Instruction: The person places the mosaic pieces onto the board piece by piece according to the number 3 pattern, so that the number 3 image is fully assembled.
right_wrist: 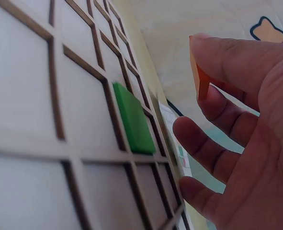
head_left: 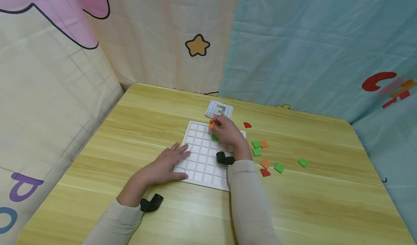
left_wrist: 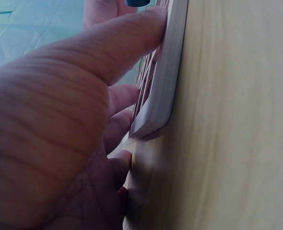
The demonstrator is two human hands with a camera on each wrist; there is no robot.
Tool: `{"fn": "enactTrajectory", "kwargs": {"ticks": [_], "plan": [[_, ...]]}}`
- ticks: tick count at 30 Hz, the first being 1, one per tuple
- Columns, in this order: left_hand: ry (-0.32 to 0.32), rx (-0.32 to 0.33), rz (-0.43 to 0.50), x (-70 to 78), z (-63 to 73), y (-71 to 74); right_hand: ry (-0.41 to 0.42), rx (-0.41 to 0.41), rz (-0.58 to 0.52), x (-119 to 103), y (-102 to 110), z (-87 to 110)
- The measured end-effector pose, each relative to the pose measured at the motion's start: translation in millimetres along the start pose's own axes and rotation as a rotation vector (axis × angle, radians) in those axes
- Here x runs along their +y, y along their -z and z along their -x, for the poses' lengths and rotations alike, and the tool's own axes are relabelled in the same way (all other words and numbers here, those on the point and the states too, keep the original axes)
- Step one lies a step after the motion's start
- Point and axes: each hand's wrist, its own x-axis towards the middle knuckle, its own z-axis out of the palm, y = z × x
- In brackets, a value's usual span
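A white grid board (head_left: 202,158) with raised cell borders lies on the table. Over its far edge, my right hand (head_left: 227,131) pinches an orange square tile (right_wrist: 198,72) between thumb and fingers, held above the surface. One green tile (right_wrist: 133,120) lies on the board near that hand, seeming a little tilted in its cell. My left hand (head_left: 166,165) rests spread on the board's left edge, its thumb (left_wrist: 131,38) and some fingertips touching the board. Just beyond the board is a pattern card (head_left: 211,109) printed with coloured squares on a grid, partly behind the right hand.
Right of the board lie loose green tiles (head_left: 278,168), orange tiles (head_left: 265,164) and red quarter-round pieces (head_left: 265,172). Another red piece (head_left: 247,125) is near the board's far right corner. Printed curtains (head_left: 163,38) hang behind the wooden table (head_left: 325,201).
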Motion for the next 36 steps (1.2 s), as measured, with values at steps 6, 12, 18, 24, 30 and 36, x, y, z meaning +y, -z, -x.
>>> {"fn": "enactTrajectory", "kwargs": {"ticks": [6,12,18,24,30,36], "plan": [[-0.009,0.003,0.008,-0.2,0.4,0.1,-0.017,0.011,0.010,-0.5,-13.6,0.1],[-0.004,0.006,0.001,-1.0,0.4,-0.2,-0.030,0.004,0.039,1.7,-21.0,2.1],[-0.003,0.003,-0.005,-2.7,0.4,-0.1,-0.017,0.013,0.079,4.2,-24.6,3.7],[-0.015,0.006,-0.004,-3.4,0.4,0.4,0.014,0.027,0.147,3.7,-27.9,5.3],[-0.016,0.002,-0.004,-3.3,0.0,-0.9,0.018,0.041,0.214,6.6,-30.5,5.7],[-0.007,0.001,-0.012,-1.5,-0.1,-1.4,0.015,0.041,0.230,7.0,-31.0,6.0]]}}
